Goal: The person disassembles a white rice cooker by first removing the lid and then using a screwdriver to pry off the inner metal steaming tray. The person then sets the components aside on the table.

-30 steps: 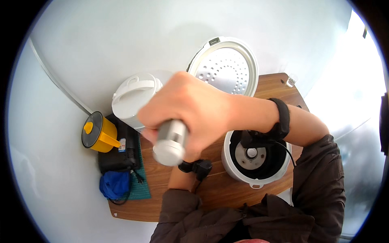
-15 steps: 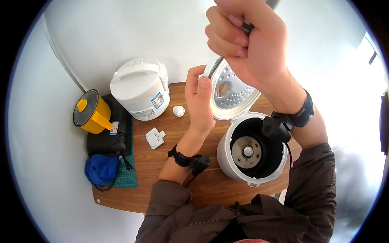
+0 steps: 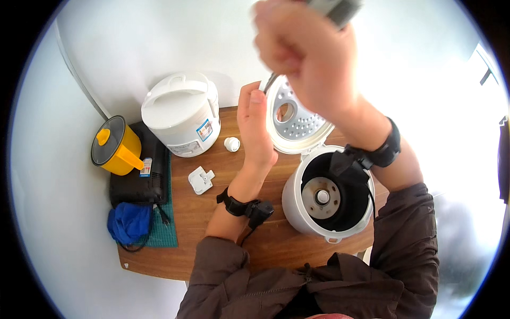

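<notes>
An open white rice cooker (image 3: 297, 210) stands on the wooden table (image 3: 212, 234), its inner pot out and the heating plate (image 3: 321, 196) showing. Its lid (image 3: 297, 122) is tipped up, the perforated metal inner plate facing me. My left hand (image 3: 256, 125) rests flat against the left edge of that lid. My right hand (image 3: 308, 56), raised close to the camera, is shut on a screwdriver whose thin shaft (image 3: 271, 82) points down at the lid's upper left rim. The handle's metal end (image 3: 337, 8) sticks out at the top.
A second, closed white rice cooker (image 3: 180, 114) stands at the back left. A small white cap (image 3: 231, 144) and a white plastic piece (image 3: 201, 179) lie on the wood. A yellow pot (image 3: 114, 146), a black case (image 3: 138, 175) and a blue cloth (image 3: 129, 222) sit at the left.
My right hand has lifted away from in front of the camera with the screwdriver and brought its tip to the lid. My left hand has moved up onto the lid's edge.
</notes>
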